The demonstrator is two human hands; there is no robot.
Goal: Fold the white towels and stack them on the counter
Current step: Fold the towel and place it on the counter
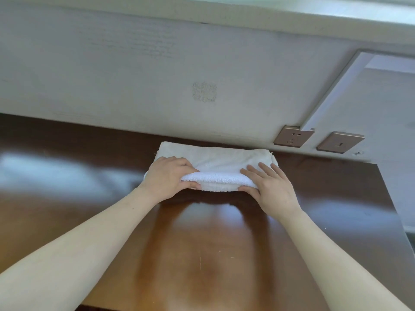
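A bronze socket (292, 137) and switch (340, 142) sit side by side on the pale wall (134, 75).

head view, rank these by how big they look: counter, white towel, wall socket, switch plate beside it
1. counter, by far the largest
2. white towel
3. wall socket and switch plate: they look about the same size, so I won't rank one over the other

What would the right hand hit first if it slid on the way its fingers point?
The towel, which the right hand grips; past that, probably the wall behind the counter, though depth is unclear.
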